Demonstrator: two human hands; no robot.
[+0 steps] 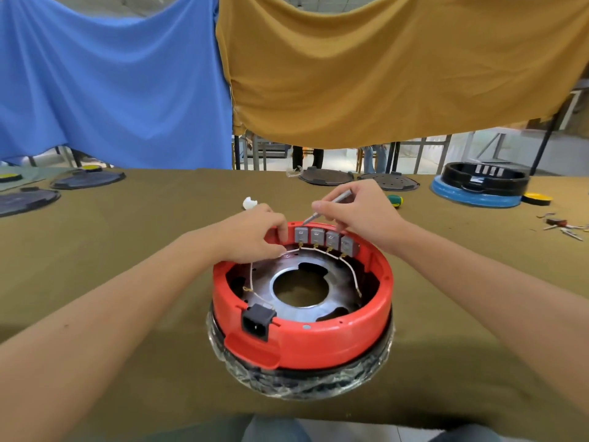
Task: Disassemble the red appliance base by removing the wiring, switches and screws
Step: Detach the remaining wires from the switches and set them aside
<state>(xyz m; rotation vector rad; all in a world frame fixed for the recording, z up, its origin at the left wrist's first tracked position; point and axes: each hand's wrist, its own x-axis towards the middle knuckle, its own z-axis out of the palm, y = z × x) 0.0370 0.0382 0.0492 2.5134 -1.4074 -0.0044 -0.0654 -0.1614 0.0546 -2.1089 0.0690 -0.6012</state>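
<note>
The round red plastic appliance base (302, 327) sat upside down near the front edge of the olive-cloth-covered table (127, 244), resting on a black rim wrapped in clear film. Along its far inner wall stood a row of four grey rectangular switches (325, 239), linked by thin white wiring (318, 249) that trailed down both sides; a black power socket (257, 323) faced the front edge.

The left hand (255, 237) had its fingers curled, pinching the wiring beside the leftmost switch. The right hand (357, 212) grasped a slim silver metal tool (325, 207), its tip at the rim just above that switch.

The step in hand appeared to be freeing the first switch. Next would likely call for a careful levering push with the tip while the left hand steadied or drew the wire away, without slipping.
</note>
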